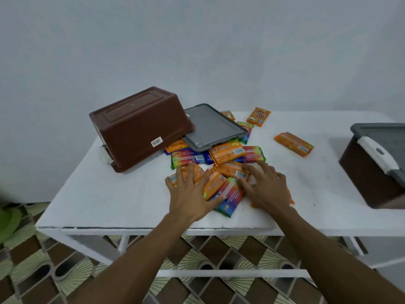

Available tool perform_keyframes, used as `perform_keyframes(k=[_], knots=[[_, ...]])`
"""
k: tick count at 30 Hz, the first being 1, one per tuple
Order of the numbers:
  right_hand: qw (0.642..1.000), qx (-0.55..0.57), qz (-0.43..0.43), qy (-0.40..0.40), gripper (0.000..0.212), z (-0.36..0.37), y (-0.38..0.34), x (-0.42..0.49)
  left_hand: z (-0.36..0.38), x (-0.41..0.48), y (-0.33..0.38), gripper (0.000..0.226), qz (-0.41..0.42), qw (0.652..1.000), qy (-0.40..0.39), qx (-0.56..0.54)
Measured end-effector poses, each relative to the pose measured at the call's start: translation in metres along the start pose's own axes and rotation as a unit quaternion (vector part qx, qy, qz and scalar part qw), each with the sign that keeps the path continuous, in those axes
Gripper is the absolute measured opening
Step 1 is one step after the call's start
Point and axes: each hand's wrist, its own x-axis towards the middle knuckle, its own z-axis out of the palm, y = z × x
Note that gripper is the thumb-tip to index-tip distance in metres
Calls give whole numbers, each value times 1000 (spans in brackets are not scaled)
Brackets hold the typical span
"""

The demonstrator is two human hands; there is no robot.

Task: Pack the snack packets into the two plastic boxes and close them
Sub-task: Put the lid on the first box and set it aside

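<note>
Resting on snack packets (215,183) | left hand (190,194), right hand (266,187) | fingers (190,172) spread flat, gripping nothing

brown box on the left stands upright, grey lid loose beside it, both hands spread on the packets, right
No: the head view shows the brown box overturned, base up and tilted. The grey lid does lie loose beside it, and the left hand and right hand are spread on the packets.

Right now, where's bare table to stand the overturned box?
Free: table near-left corner, in front of the overturned brown box; strip between packet pile and closed box, nearer than the lone orange packet. Crowded: centre, around the grey lid.
</note>
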Motion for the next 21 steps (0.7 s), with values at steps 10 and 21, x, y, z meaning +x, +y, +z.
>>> perform_keyframes(k=[10, 21], knots=[[999, -1, 36, -26, 61, -15, 58, 26, 6, 54, 65, 91, 27, 1000, -12, 3], [987, 49, -105, -116, 36, -63, 10, 50, -79, 64, 12, 61, 145, 977, -140, -73]])
